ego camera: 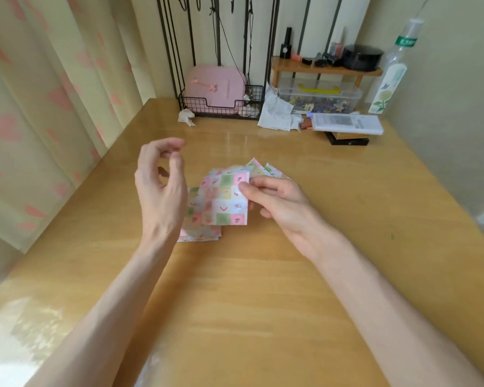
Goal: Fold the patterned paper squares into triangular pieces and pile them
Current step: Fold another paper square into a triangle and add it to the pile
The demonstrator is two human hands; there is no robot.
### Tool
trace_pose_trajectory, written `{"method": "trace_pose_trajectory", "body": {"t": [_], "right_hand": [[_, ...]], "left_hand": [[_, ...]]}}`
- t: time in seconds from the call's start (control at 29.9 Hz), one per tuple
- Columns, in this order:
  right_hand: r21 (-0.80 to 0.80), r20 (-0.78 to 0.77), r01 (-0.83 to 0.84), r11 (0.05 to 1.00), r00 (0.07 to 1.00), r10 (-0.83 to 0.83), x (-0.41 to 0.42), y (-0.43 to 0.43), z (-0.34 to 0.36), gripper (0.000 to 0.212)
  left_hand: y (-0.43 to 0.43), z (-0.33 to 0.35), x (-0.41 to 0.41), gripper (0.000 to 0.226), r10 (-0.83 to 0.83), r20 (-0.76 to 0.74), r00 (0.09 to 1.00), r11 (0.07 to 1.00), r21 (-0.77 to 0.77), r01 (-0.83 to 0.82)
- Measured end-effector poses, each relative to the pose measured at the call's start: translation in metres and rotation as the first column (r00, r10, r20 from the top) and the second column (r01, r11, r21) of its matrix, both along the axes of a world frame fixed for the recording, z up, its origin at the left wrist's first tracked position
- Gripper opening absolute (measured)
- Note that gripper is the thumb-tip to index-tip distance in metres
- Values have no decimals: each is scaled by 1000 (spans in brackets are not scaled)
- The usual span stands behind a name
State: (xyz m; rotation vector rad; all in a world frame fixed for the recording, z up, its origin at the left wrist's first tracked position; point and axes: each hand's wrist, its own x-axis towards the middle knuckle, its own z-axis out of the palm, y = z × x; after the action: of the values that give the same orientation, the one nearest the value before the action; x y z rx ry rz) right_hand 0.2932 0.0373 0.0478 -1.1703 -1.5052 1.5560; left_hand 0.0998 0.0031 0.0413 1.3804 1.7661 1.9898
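my right hand pinches the square by its edge; left hand loose, empty. thin, floppy paper, best taken at corners.

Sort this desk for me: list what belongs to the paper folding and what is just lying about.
Job: patterned paper square, pinched by the right hand; paper stack beneath it; pointed patterned pieces beyond that hand; left hand, raised, holding nothing.

Lying about: crumpled tissue; wire basket; clear plastic box; plastic bottle; wooden shelf.
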Motion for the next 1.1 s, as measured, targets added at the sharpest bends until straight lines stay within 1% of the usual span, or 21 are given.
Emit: {"method": "trace_pose_trajectory", "body": {"t": [0.07,0.17,0.2,0.23,0.27,0.3,0.33,0.37,0.4,0.43,0.47,0.5,0.54,0.6,0.67,0.7,0.77,0.84,0.9,1.0,1.1], "right_hand": [[16,7,16,1000,1000,-16,18,-3,-1,18],[72,-37,65,995,997,-63,43,-7,-5,16],[127,-52,99,987,994,-93,49,-8,-7,15],[223,-56,143,964,989,-134,55,-9,-10,13],[370,-37,182,911,983,-181,61,-9,-12,9],[553,7,189,811,973,-231,66,-10,-14,4],[724,75,140,675,957,-280,72,-11,-17,1],[848,151,48,527,933,-327,77,-12,-19,3],[918,224,-65,392,900,-374,82,-14,-21,5],[942,287,-174,287,862,-418,86,-15,-26,8],[938,342,-270,216,825,-450,89,-16,-31,11],[921,388,-345,179,793,-470,93,-16,-37,13],[903,425,-396,165,770,-476,96,-16,-44,14],[879,472,-444,173,760,-447,101,-15,-54,15],[865,501,-449,222,766,-402,105,-16,-60,15],[857,515,-443,264,770,-378,106,-16,-61,16],[831,527,-402,384,790,-313,107,-19,-63,17],[794,509,-340,503,825,-245,109,-21,-62,16],[755,493,-308,578,849,-191,112,-23,-59,14],[718,477,-273,641,863,-168,120,-21,-52,22],[697,497,-223,682,836,-234,131,-16,-45,36]], "left_hand": [[-1,-1,7,25,-82,-71,994,996,-30,80],[-1,-1,15,31,-261,-94,961,963,-89,253],[-1,-2,17,34,-312,-111,944,947,-112,300],[-1,-4,20,36,-356,-135,925,931,-134,339],[-2,-6,23,40,-392,-163,905,917,-152,370],[-3,-7,26,47,-419,-202,885,906,-163,392],[-5,-8,29,56,-442,-256,860,896,-168,410],[-5,-8,31,68,-461,-324,826,887,-173,428],[-5,-10,33,80,-481,-401,780,876,-189,443],[-5,-12,34,90,-494,-482,724,868,-218,447],[-4,-15,34,96,-497,-561,662,865,-257,431],[-3,-18,34,96,-495,-630,599,866,-300,399],[-2,-22,34,89,-494,-681,540,867,-339,366],[1,-30,32,62,-503,-730,463,860,-369,352],[3,-35,31,36,-515,-741,431,848,-364,387],[4,-36,30,26,-519,-746,417,842,-363,398],[5,-39,28,11,-531,-753,389,832,-375,409],[6,-42,26,7,-551,-744,377,820,-400,409],[7,-44,26,11,-563,-733,382,813,-410,414],[6,-44,25,12,-579,-708,405,806,-420,417],[6,-45,24,12,-588,-693,417,803,-439,403]]}}
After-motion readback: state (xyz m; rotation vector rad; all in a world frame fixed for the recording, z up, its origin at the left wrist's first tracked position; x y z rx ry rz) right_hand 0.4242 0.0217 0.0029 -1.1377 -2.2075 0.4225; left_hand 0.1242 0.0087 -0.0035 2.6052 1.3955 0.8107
